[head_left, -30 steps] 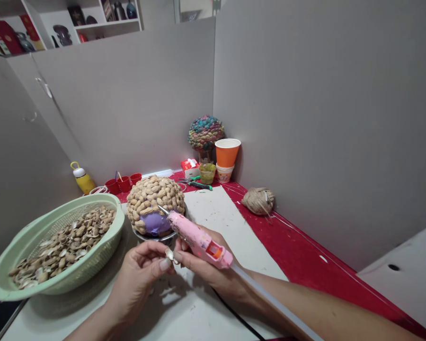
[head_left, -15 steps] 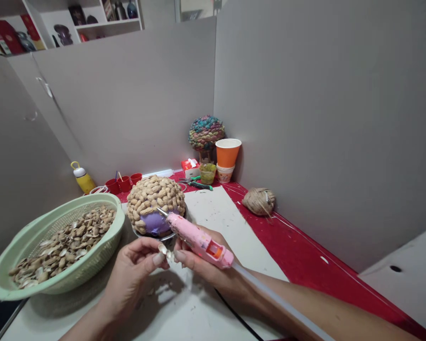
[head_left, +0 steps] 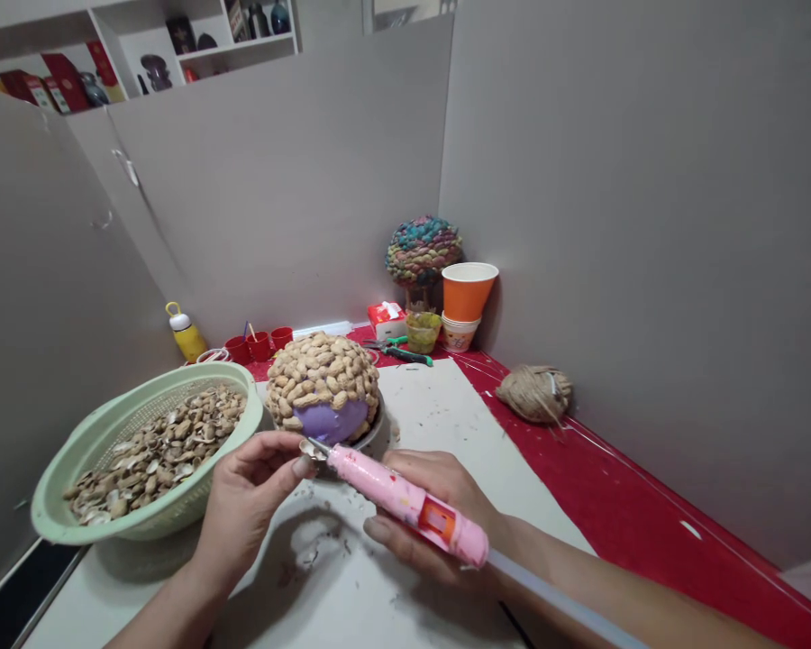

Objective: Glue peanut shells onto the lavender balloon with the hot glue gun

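Observation:
Between thumb and fingers, my left hand (head_left: 257, 482) pinches a peanut shell (head_left: 312, 450), its pale hollow side showing. My right hand (head_left: 439, 518) is wrapped round a pink hot glue gun (head_left: 396, 491), with a long glue stick (head_left: 554, 590) sticking out of its back end. The gun's metal nozzle is at the shell, and seems to touch it. Just beyond stands a ball (head_left: 324, 379) covered in peanut shells, with a bare purple patch (head_left: 331, 420) low on its near side. It rests in a metal bowl (head_left: 377, 431).
At left a green colander (head_left: 44, 505) holds many peanut shells. Behind are red cups (head_left: 259, 346), a yellow bottle (head_left: 187, 341), pliers (head_left: 405, 354), a tissue box (head_left: 387, 319), paper cups (head_left: 469, 293) and a colourful tree-shaped ornament (head_left: 423, 252). Twine (head_left: 535, 394) lies at right by the grey partition.
My right hand has drawn away from the left and brought the glue gun's nozzle down from near the ball to the peanut shell. The view has shifted slightly left.

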The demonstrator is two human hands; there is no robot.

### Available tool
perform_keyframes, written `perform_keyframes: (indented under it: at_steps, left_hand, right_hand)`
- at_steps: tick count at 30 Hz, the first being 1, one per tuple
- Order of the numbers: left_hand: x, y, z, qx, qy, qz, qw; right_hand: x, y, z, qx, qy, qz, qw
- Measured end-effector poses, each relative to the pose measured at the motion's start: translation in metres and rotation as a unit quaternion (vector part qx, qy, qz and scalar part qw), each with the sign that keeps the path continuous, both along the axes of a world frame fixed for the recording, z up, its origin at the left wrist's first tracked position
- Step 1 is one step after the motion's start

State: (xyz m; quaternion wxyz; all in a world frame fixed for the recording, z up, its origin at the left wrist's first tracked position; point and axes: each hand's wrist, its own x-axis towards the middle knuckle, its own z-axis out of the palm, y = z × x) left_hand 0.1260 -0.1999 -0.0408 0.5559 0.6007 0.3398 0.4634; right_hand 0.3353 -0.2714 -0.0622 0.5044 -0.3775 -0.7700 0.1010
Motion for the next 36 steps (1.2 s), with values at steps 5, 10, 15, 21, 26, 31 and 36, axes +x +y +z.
perform_keyframes:
  at_steps: [5, 10, 15, 21, 26, 31, 36]
  left_hand:
    - [0.0011, -0.0032, 0.0035, 0.036, 0.014, 0.034, 0.999]
    - [0.0057, -0.0068, 0.0066, 0.061, 0.019, 0.042, 0.997]
    - [0.0067, -0.0079, 0.0054, 0.1, 0.01, 0.033, 0.994]
    - [0.004, -0.0086, 0.0004, 0.15, 0.041, 0.039, 0.987]
    - [0.0042, -0.0077, -0.0009, 0.163, 0.047, 0.046, 0.984]
    - [0.0045, -0.0081, -0.0002, 0.169, 0.046, 0.049, 0.983]
    - [0.0034, -0.0085, -0.0019, 0.164, 0.043, 0.045, 0.984]
  right_hand:
    - [-0.0012, 0.0005, 0.002, 0.023, -0.05, -0.006, 0.998]
    - [-0.0015, 0.0013, 0.002, 0.043, -0.068, -0.016, 0.997]
    - [-0.0042, 0.0018, 0.0006, 0.081, -0.049, -0.019, 0.995]
    - [-0.0041, 0.0029, -0.0033, 0.082, -0.058, -0.022, 0.995]
    - [-0.0027, 0.004, -0.0066, 0.088, -0.058, -0.032, 0.994]
    - [-0.0039, 0.0031, -0.0048, 0.093, -0.065, -0.041, 0.993]
    - [-0.0052, 0.0028, -0.0049, 0.084, -0.064, -0.042, 0.994]
